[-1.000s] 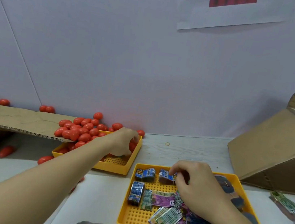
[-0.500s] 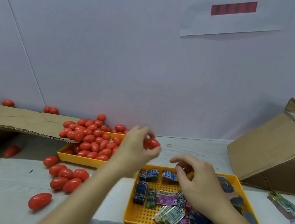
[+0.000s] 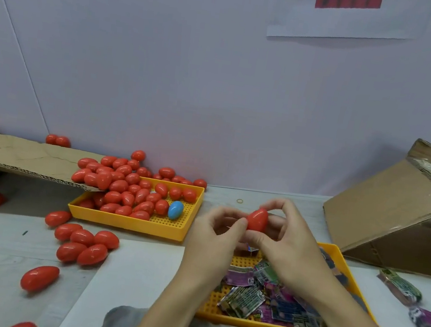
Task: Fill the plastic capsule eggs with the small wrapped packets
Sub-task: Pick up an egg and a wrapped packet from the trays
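Egg [image 3: 257,219] pinched between both hands' grips

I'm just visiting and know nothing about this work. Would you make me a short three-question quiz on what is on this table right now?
1. True or false: both hands hold the red egg above the packet tray.
2. What colour is the one odd egg in the egg tray?
3. Where do the wrapped packets mostly lie? A) in the near yellow tray B) inside the cardboard box C) among the red eggs

Key: 1 true: left hand and right hand both grip it. 2 blue. 3 A.
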{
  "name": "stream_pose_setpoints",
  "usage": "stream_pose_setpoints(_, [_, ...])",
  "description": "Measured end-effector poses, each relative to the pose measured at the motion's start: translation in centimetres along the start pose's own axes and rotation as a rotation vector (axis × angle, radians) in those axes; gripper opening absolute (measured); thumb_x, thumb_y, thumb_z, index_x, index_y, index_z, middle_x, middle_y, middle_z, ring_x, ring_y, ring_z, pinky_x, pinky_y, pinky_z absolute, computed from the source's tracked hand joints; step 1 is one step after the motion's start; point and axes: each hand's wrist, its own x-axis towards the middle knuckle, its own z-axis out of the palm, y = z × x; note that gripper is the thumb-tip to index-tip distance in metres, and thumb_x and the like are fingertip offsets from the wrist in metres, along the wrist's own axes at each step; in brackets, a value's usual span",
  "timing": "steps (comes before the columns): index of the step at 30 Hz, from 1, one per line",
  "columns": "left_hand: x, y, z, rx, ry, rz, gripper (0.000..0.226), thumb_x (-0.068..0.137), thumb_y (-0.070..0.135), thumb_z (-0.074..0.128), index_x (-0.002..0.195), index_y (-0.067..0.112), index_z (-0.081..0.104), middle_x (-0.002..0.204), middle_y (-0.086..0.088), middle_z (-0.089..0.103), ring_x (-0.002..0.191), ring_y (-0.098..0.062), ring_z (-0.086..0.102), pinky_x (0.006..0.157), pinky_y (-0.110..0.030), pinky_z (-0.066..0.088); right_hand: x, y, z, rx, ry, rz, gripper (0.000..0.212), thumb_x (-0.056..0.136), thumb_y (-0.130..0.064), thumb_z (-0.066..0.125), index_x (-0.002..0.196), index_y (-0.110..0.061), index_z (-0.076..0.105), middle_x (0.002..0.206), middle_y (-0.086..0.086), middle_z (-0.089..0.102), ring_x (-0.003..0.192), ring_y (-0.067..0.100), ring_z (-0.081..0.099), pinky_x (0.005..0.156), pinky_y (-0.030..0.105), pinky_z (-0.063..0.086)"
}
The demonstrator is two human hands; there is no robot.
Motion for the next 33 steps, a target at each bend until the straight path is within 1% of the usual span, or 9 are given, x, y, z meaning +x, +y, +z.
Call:
stream_pose_setpoints(2, [0.1,0.0,-0.2,0.033,0.000,0.049,0.009,0.093,0.008,0.066,0.094,0.016,0.072,0.087,-0.004,0.075,0.086,-0.020,0.073,0.069,-0.028,0.060,0.2,0.0,-0.1,0.031,0.031,-0.004,0.037,0.086,-0.009,0.074,0.113,-0.027,0.056,0.098,-0.010,0.076,0.092,0.010,0.073,0.076,0.020,0.058])
stream_pose_setpoints(6, [0.3,0.0,-0.1,0.045,0.007,0.111,0.016,0.090,0.002,0.069,0.099,0.015,0.071,0.092,-0.003,0.075,0.088,-0.019,0.072,0.075,-0.034,0.061,0.7,-0.2,-0.2,0.094,0.060,-0.042,0.033,0.089,-0.007,0.068,0.117,-0.024,0.066,0.109,-0.005,0.074,0.099,0.013,0.072,0.081,0.030,0.060])
stream_pose_setpoints(9, [0.5,-0.1,0.1,0.099,0.006,0.173,0.019,0.086,0.004,0.074,0.099,0.018,0.071,0.090,0.002,0.074,0.083,-0.016,0.069,0.073,-0.035,0.061,0.8,0.0,-0.2,0.212,0.021,-0.022,0.032,0.090,-0.011,0.062,0.120,-0.023,0.064,0.113,0.001,0.075,0.103,0.018,0.072,0.084,0.032,0.060])
stream_pose_setpoints(12, [0.4,-0.2,0.2,0.140,0.018,0.211,0.020,0.084,0.009,0.077,0.098,0.022,0.070,0.089,0.006,0.073,0.077,-0.009,0.065,0.069,-0.032,0.059,0.9,0.4,-0.3,0.251,-0.014,0.010,0.042,0.084,-0.022,0.059,0.126,-0.021,0.062,0.115,0.003,0.074,0.107,0.023,0.071,0.090,0.040,0.058])
stream_pose_setpoints(20, [0.3,-0.2,0.1,0.155,0.040,0.244,0.023,0.082,0.007,0.078,0.096,0.023,0.069,0.087,0.007,0.071,0.073,-0.004,0.063,0.063,-0.024,0.056,1.0,0.8,-0.2,0.263,-0.051,0.047,0.040,0.091,-0.023,0.054,0.130,-0.020,0.061,0.119,0.006,0.072,0.113,0.026,0.068,0.098,0.053,0.052])
stream_pose_setpoints(23, [0.2,-0.3,0.1,0.165,0.030,0.235,0.023,0.085,0.011,0.077,0.100,0.025,0.068,0.091,0.007,0.072,0.079,-0.008,0.066,0.067,-0.028,0.059,0.9,0.6,-0.3,0.266,-0.046,0.048,0.043,0.090,-0.022,0.056,0.133,-0.017,0.060,0.121,0.006,0.071,0.113,0.026,0.068,0.098,0.055,0.052])
stream_pose_setpoints(27, [0.2,-0.3,0.3,0.131,-0.001,0.189,0.020,0.091,0.016,0.071,0.107,0.027,0.065,0.096,0.003,0.072,0.087,-0.018,0.070,0.072,-0.042,0.062,0.7,0.4,-0.3,0.197,0.009,0.006,0.043,0.094,-0.015,0.058,0.137,-0.019,0.058,0.125,0.000,0.069,0.119,0.019,0.064,0.098,0.050,0.053])
stream_pose_setpoints(30, [0.2,-0.5,0.4,0.093,-0.004,0.154,0.016,0.094,0.014,0.067,0.106,0.025,0.064,0.095,0.001,0.073,0.084,-0.018,0.072,0.072,-0.039,0.062,0.6,0.2,0.1,0.084,0.079,-0.063,0.039,0.095,-0.008,0.060,0.126,-0.032,0.063,0.119,-0.010,0.072,0.115,0.009,0.065,0.097,0.040,0.055])
stream_pose_setpoints(33, [0.4,-0.6,0.4,-0.007,-0.021,0.093,0.009,0.097,0.019,0.064,0.105,0.015,0.065,0.090,-0.005,0.075,0.078,-0.020,0.074,0.066,-0.033,0.060,0.3,-0.3,0.4,-0.132,0.139,-0.163,0.033,0.090,-0.020,0.069,0.111,-0.045,0.065,0.107,-0.022,0.073,0.105,-0.001,0.066,0.085,0.026,0.058])
